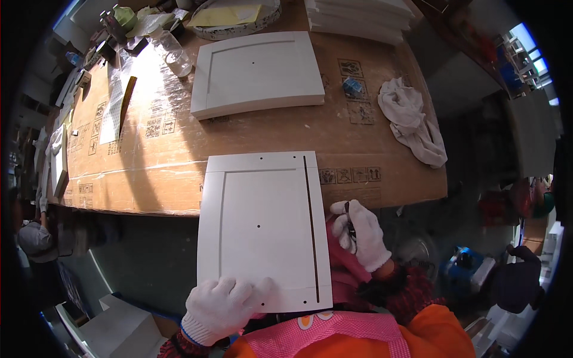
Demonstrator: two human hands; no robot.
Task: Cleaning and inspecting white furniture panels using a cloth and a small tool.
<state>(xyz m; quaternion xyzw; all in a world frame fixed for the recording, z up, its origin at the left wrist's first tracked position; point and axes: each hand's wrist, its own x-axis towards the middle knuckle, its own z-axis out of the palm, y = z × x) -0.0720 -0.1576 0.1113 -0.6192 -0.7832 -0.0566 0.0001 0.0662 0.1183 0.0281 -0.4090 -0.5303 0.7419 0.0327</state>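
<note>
A white drawer-front-like panel (258, 197) has a recessed middle, a few small holes and a long dark groove along its right side. Its far end lies over the table edge and its near end comes close to my body. My left hand (224, 307), in a white knit glove, grips the panel's near left corner, fingers on top; the thumb is hard to make out. Just right of the panel, my gloved right hand (363, 232) is closed round a small dark slim tool (350, 222), mostly hidden by the fingers.
Beyond lies a stack of similar white panels (256, 71) on the cardboard-covered table (250, 134). A white cloth (412, 119), a blue crumpled piece (353, 88), a plastic cup (178, 62) and a yellow-edged paper strip (117, 113) lie around it. More white boards (358, 21) stand far right.
</note>
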